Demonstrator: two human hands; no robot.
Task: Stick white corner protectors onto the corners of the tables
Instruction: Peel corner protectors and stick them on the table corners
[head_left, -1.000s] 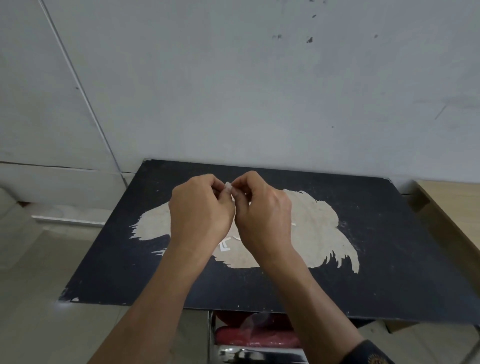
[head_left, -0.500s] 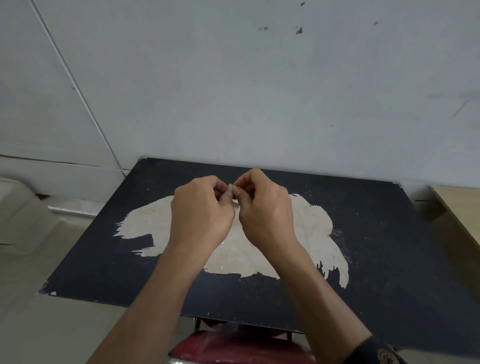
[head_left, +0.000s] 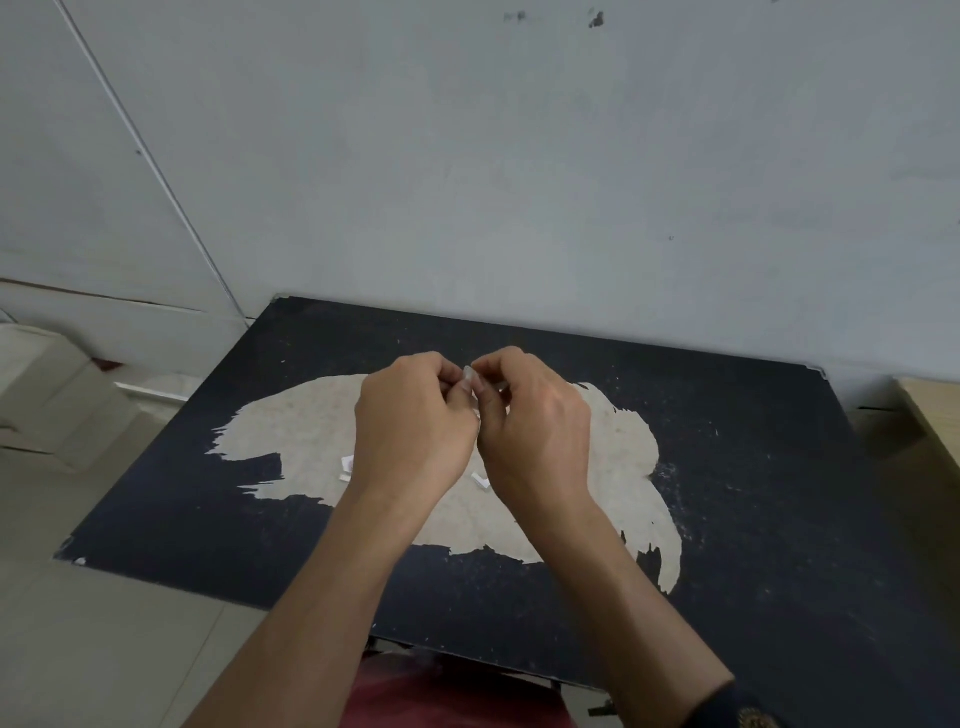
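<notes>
Against the grey wall (head_left: 519, 182) stands a black table (head_left: 779, 493), its top worn through to a pale patch (head_left: 311, 431) at the middle. On that patch lie white scraps (head_left: 347, 465) just left of the left wrist, and an L-shaped piece (head_left: 482, 480) between the wrists. To the table's right is a wooden table (head_left: 930, 415). To its left, on the floor, are pale blocks (head_left: 47, 395). Below its near edge is a red object (head_left: 447, 691), too blurred to identify. Both hands are raised above the table's middle, backs up, wrists apart, fingertips meeting. The left hand (head_left: 415, 421) and right hand (head_left: 535, 426) have their fingers curled. Between them they pinch one small white corner protector (head_left: 469, 375), clear of the tabletop. Only a sliver of it shows between the fingertips.
</notes>
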